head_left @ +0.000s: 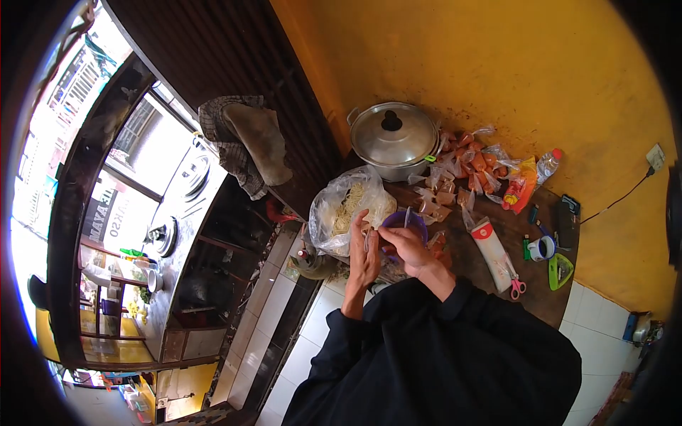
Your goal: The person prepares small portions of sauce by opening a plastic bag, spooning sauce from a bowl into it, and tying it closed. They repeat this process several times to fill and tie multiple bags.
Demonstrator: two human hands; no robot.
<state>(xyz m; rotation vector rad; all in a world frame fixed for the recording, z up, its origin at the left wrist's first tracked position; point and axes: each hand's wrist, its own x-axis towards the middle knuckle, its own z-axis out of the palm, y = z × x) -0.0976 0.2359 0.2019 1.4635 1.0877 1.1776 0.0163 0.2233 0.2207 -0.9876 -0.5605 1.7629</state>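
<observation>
My left hand (363, 260) is raised in front of the noodle bag, one finger stretched up and the others bent together. Close to its fingertips, my right hand (413, 251) has thumb and fingers pinched. Whatever lies between the fingers is too small to name. Pale noodles (348, 206) fill a clear plastic bag (323, 206) behind the left hand. Partly covered by my right hand is a purple bowl (423, 226) with a utensil handle (407, 217) sticking up. Small bags of reddish-brown sauce (435, 204) lie just beyond it.
A lidded metal pot (395, 142) stands against the yellow wall. More sauce bags (476, 162), a red-capped bottle (549, 165), a long white-and-red packet (491, 255), pink scissors (518, 287), a mug (541, 248) and a green container (560, 271) occupy the round table (462, 284).
</observation>
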